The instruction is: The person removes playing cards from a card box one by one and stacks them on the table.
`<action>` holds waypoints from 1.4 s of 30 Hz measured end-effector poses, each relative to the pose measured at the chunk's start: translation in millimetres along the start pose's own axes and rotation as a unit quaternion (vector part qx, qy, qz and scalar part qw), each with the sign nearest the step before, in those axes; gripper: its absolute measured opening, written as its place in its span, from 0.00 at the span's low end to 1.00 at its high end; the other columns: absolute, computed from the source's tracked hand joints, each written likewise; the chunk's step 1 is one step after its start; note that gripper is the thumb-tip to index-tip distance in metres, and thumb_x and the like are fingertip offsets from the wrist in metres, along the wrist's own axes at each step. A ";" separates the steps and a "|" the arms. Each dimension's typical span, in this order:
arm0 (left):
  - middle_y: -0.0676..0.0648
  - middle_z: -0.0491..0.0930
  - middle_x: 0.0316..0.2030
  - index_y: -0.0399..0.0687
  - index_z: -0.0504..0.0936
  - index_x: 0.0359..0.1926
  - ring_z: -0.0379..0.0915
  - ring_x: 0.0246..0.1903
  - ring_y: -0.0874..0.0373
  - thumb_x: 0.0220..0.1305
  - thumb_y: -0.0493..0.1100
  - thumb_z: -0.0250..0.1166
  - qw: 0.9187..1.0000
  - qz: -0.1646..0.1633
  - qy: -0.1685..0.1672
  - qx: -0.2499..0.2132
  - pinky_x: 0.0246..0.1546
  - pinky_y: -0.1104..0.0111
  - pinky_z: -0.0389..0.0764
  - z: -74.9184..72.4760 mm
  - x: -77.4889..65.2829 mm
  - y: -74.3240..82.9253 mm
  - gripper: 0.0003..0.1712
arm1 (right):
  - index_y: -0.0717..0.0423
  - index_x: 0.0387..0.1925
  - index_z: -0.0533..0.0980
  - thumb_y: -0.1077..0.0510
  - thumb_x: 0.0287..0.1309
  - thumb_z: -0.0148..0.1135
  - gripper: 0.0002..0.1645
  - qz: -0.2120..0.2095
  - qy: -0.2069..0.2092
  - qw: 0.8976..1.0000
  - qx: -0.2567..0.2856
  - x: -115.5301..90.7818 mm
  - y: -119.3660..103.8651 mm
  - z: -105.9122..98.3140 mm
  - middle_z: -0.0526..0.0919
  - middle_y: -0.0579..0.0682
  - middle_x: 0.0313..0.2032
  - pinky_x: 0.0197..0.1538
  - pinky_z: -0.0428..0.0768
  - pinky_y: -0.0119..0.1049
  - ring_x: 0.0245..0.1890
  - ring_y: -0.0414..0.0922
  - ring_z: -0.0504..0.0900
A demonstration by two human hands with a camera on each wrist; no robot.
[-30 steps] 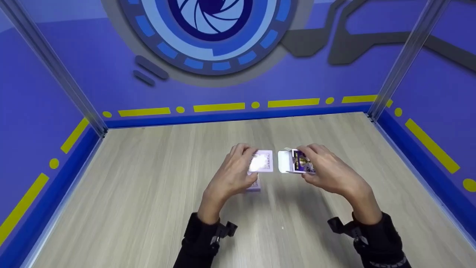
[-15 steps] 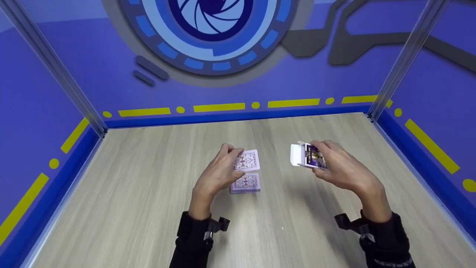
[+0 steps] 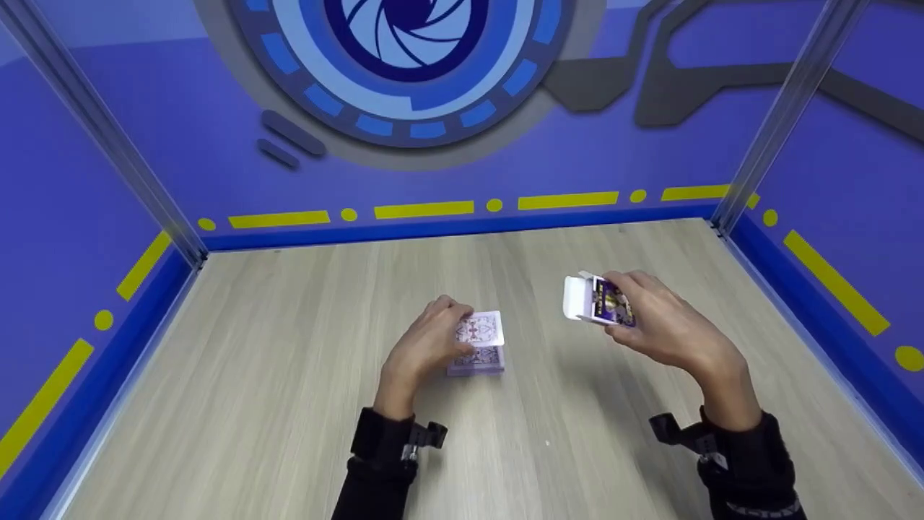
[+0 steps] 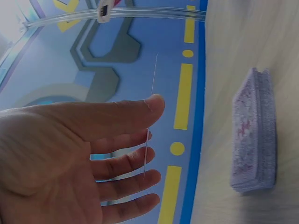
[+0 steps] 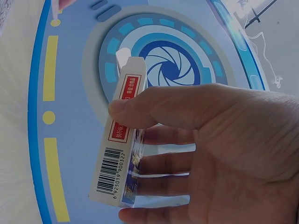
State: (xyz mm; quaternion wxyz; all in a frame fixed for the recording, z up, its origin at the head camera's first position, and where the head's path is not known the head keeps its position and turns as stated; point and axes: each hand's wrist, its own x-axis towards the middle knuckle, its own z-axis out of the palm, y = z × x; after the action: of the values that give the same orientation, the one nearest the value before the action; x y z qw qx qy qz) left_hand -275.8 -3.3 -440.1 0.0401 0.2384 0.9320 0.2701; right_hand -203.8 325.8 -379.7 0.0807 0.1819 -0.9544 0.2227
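My left hand [image 3: 422,345] pinches a single playing card [image 3: 485,328] between thumb and fingers. The card's patterned back faces up, and in the left wrist view it shows only as a thin edge. It overlaps a squared deck of cards [image 3: 478,363] on the table in the head view; the left wrist view shows the deck [image 4: 252,135] below, apart from the hand. Off to the right, my right hand [image 3: 668,321] grips a small card box [image 3: 613,302] above the table. The box's white end flap [image 3: 575,297] stands open, facing left, and a barcode [image 5: 110,170] marks its side.
A pale wood-grain table [image 3: 289,404] lies beneath both hands. Blue printed panels [image 3: 462,180] with yellow dashes close it in at the back, left and right. Metal posts [image 3: 787,115] stand at the rear corners.
The left hand has drawn the card leftward, away from the box, then brought it nearer, down over the deck. My right hand has shifted right with the box, then held nearly still.
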 end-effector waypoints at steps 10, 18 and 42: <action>0.42 0.76 0.56 0.39 0.80 0.64 0.72 0.55 0.49 0.54 0.36 0.79 0.999 -0.026 -0.034 -0.003 0.61 0.56 0.74 18.7 7.5 -7.8 0.35 | 0.68 0.68 0.68 0.62 0.59 0.72 0.38 0.007 -0.007 1.000 -0.002 -0.2 -1.1 0.2 0.77 0.66 0.57 0.48 0.80 0.51 0.50 0.56 0.77; 0.43 0.76 0.54 0.40 0.81 0.62 0.72 0.53 0.50 0.51 0.35 0.77 0.998 -0.034 -0.044 0.005 0.59 0.56 0.75 30.6 12.5 -12.3 0.34 | 0.68 0.69 0.68 0.61 0.60 0.72 0.39 0.011 -0.010 1.000 0.001 -0.6 -0.2 -0.7 0.77 0.66 0.57 0.48 0.80 0.51 0.49 0.55 0.77; 0.42 0.77 0.49 0.37 0.82 0.60 0.71 0.50 0.48 0.45 0.34 0.80 0.996 -0.044 -0.077 0.012 0.56 0.55 0.75 41.9 14.6 -18.5 0.36 | 0.67 0.70 0.67 0.59 0.58 0.74 0.41 0.013 -0.012 1.000 -0.004 -1.1 -0.7 -1.0 0.77 0.66 0.58 0.47 0.80 0.52 0.48 0.55 0.79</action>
State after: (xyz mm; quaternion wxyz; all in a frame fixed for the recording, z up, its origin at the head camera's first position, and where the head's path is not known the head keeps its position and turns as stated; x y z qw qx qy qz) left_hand -288.0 10.1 -484.7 0.1212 0.2179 0.9388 0.2377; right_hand -202.4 326.0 -378.8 0.0666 0.1716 -0.9585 0.2177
